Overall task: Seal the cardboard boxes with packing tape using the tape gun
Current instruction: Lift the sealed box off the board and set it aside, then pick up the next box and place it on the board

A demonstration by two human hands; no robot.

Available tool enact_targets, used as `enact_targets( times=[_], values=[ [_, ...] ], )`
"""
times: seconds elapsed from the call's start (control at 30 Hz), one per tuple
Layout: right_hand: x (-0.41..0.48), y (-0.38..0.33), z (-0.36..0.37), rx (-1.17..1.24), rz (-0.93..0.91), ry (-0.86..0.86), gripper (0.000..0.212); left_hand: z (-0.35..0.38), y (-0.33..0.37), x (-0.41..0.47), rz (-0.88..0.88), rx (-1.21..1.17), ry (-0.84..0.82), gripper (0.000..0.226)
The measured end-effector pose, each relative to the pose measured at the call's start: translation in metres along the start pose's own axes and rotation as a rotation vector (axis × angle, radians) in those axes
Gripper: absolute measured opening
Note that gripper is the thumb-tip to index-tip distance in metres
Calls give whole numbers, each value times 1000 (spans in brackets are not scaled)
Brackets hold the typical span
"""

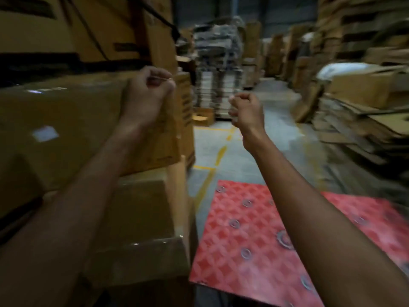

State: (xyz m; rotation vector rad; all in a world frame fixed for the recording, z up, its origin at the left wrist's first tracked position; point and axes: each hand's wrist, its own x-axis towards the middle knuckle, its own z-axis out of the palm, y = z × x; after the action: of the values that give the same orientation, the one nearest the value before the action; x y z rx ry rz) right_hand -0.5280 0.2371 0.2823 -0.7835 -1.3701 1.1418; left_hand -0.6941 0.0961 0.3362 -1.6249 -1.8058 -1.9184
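Note:
A large cardboard box (pixel 66 129) stands on a stack at my left, its top shiny with clear tape. My left hand (pixel 147 96) is raised at the box's right upper corner, fingers curled, pinching a thin pale strip that looks like tape (pixel 164 78). My right hand (pixel 246 110) is raised apart from it over the aisle, fingers curled into a fist. Pale glossy glints show at its fingertips, likely clear tape, but the blur hides what it is. No tape gun is in view.
A lower cardboard box (pixel 141 229) sits under the big one. A red patterned sheet (pixel 254 240) lies at the lower right. Flattened cardboard stacks (pixel 354 120) line the right side. Beyond the yellow floor lines (pixel 219 154), a wrapped pallet (pixel 218 63) stands down the aisle.

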Motion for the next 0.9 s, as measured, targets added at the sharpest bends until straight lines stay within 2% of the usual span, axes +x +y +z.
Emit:
enact_targets(
  times=[0.1, 0.27, 0.43, 0.57, 0.63, 0.7, 0.8, 0.87, 0.9],
  values=[
    [-22, 40, -103, -42, 58, 128, 5, 123, -10, -60, -80, -203, -244, 13],
    [-115, 130, -307, -196, 284, 424, 18, 309, -14, -246, -294, -239, -793, 14],
    [-264, 200, -502, -317, 585, 756, 16, 425, 10, -430, -478, -191, -1317, 15],
    [-388, 274, -642, -405, 844, 857, 7, 501, 24, -551, -650, -102, -1512, 18],
    [-452, 331, -709, -424, 977, 896, 15, 536, 29, -611, -670, -32, -1591, 22],
    [-500, 363, -755, -387, 1100, 899, 18, 567, 25, -673, -709, 23, -1666, 17],
    [-533, 371, -799, -405, 1185, 949, 7, 620, 0, -763, -768, 99, -1763, 11],
    [-564, 410, -840, -374, 1261, 916, 23, 660, -26, -821, -854, 127, -1794, 8],
    [-581, 433, -859, -360, 1292, 897, 30, 680, -40, -850, -872, 159, -1800, 19]
  ],
)
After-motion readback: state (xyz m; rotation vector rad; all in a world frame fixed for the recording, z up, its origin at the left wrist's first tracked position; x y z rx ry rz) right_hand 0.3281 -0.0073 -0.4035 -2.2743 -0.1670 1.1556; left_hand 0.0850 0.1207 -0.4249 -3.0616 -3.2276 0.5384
